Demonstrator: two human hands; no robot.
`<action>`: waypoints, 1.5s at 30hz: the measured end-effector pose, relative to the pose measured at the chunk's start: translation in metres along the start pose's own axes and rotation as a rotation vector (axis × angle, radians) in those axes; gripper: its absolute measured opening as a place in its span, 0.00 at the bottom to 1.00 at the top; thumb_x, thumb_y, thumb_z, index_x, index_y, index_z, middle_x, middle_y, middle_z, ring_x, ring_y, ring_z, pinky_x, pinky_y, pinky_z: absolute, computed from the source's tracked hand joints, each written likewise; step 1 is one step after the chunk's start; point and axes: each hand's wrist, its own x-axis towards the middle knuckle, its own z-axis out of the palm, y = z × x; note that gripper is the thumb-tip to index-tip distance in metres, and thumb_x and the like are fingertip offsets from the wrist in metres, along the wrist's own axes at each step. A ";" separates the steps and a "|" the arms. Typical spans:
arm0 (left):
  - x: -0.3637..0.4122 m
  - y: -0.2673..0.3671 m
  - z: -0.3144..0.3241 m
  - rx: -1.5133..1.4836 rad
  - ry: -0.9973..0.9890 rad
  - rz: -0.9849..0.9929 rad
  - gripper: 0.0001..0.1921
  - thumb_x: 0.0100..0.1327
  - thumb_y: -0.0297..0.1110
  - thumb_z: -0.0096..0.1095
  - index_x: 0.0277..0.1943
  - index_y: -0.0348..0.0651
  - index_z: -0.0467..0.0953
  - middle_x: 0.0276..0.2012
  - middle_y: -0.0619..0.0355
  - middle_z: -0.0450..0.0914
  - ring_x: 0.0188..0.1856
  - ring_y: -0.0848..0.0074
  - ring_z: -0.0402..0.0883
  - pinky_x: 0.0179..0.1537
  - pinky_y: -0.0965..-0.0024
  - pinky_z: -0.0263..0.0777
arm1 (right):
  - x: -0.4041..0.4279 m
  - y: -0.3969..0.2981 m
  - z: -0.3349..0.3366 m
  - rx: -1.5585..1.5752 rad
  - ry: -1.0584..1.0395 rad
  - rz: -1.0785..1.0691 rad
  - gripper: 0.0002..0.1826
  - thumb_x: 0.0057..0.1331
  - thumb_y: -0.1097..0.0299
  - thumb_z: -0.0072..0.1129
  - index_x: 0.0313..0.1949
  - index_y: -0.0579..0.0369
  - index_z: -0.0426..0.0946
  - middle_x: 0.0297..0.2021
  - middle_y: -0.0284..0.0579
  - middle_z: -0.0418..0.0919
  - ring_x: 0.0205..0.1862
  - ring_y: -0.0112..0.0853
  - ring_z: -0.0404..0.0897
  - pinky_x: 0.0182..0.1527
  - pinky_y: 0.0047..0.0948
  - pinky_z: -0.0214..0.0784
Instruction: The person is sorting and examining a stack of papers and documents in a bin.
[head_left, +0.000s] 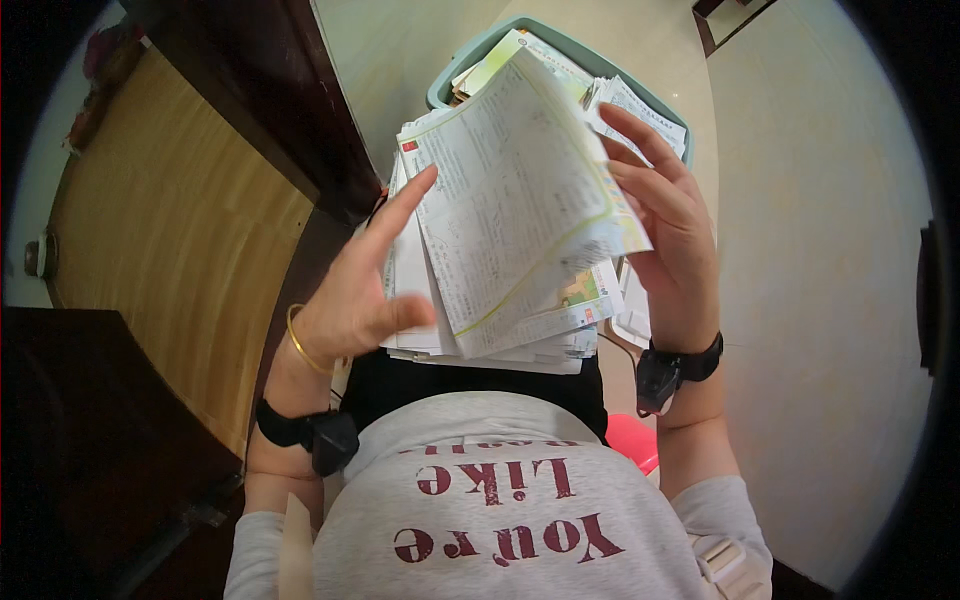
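A thick stack of papers lies on my lap. On top of it a printed sheet with a green border is lifted and curled at its right side, slightly blurred. My right hand is at that sheet's right edge, fingers bent and spread; whether it grips the paper is unclear. To the left, my left hand has its thumb and fingers apart, near the sheet's left edge, holding nothing. Just beyond the stack stands a grey-green plastic bin with more papers and booklets inside.
A dark door frame rises on the left, with a wood-patterned floor beyond it. A pale wall is on the right. Something bright pink shows beside my right hip, and a thin cable runs near my right wrist.
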 end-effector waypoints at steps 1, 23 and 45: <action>-0.001 0.010 0.007 -0.053 -0.026 0.017 0.58 0.37 0.57 0.70 0.63 0.31 0.43 0.62 0.42 0.48 0.65 0.62 0.44 0.62 0.66 0.39 | 0.003 0.003 0.007 -0.009 -0.028 -0.006 0.24 0.53 0.80 0.49 0.51 0.67 0.61 0.44 0.51 0.68 0.43 0.31 0.72 0.46 0.25 0.66; -0.055 -0.021 -0.003 -0.265 0.751 0.001 0.24 0.68 0.39 0.36 0.60 0.31 0.51 0.58 0.52 0.59 0.58 0.70 0.59 0.59 0.69 0.52 | -0.022 0.081 -0.047 -1.617 -0.451 -0.383 0.45 0.45 0.54 0.65 0.58 0.62 0.55 0.59 0.60 0.53 0.63 0.52 0.48 0.62 0.43 0.43; -0.060 -0.011 0.006 -0.028 0.838 0.152 0.24 0.66 0.38 0.42 0.59 0.31 0.53 0.56 0.49 0.62 0.57 0.68 0.62 0.57 0.67 0.57 | -0.028 0.075 -0.044 -1.573 -0.437 -0.338 0.44 0.44 0.56 0.67 0.57 0.59 0.56 0.58 0.66 0.51 0.62 0.58 0.46 0.60 0.48 0.44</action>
